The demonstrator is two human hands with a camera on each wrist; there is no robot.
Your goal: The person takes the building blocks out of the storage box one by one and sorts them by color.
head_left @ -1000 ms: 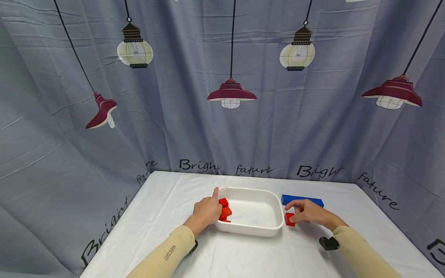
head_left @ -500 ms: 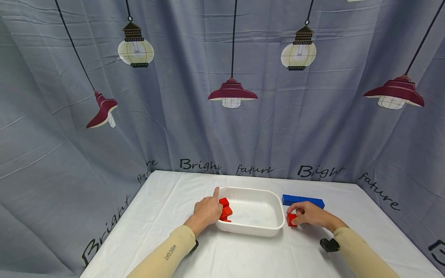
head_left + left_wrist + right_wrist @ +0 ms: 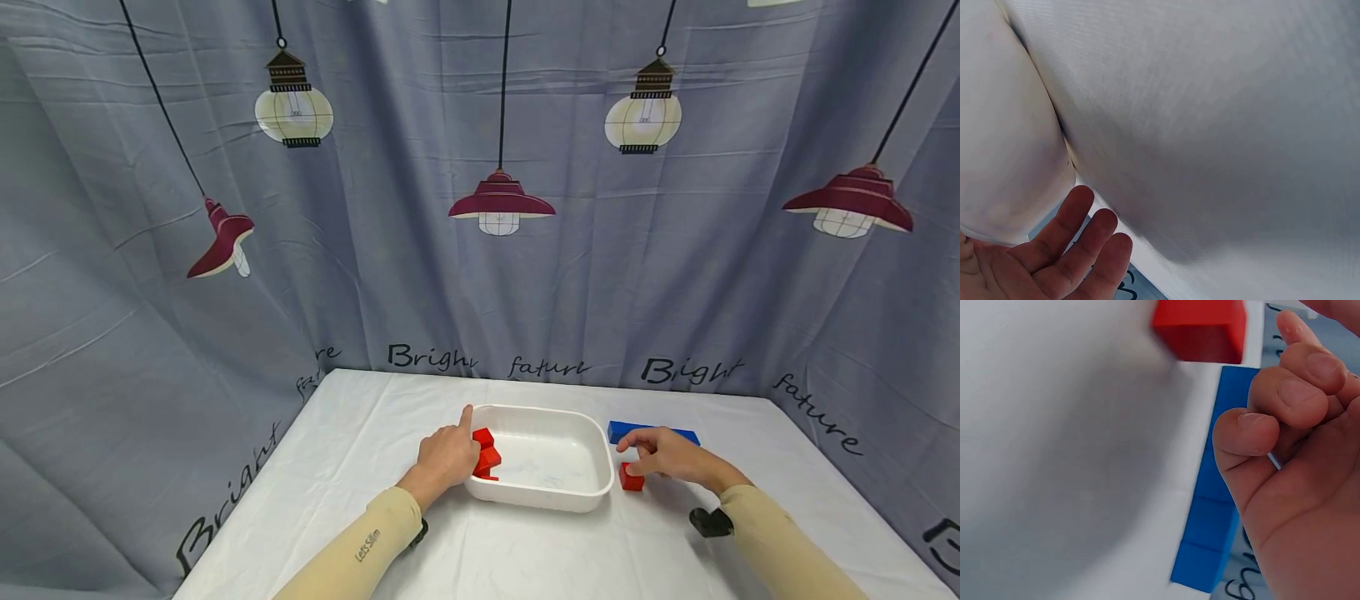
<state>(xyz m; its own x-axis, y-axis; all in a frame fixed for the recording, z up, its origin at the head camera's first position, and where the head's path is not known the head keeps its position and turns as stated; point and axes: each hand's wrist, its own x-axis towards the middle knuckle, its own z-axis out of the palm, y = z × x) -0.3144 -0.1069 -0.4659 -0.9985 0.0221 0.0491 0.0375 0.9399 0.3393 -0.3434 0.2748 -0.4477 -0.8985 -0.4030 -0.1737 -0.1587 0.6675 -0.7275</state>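
My left hand (image 3: pixel 447 454) rests at the left rim of a white plastic tray (image 3: pixel 536 498), index finger stretched along the rim. In the left wrist view its other fingers (image 3: pixel 1104 228) hang loosely beside the tray's outer wall (image 3: pixel 1010 125). Several red blocks (image 3: pixel 487 457) lie at the tray's left end, partly behind that hand. To the right of the tray, my right hand (image 3: pixel 670 456) hovers over a red cube (image 3: pixel 632 482) on the table. Its index finger is lifted off the cube; the right wrist view shows the other fingers (image 3: pixel 1244 434) curled and holding nothing.
A row of blue blocks (image 3: pixel 617 431) lies behind the right hand, its seams visible in the right wrist view. White cloth covers the table (image 3: pixel 510 554). A grey-blue curtain (image 3: pixel 420 275) printed with lamps hangs along the back and sides.
My right hand pinched the red cube half a second ago, shifting it slightly right, and has since let go and risen a little. My left hand and the tray stay put.
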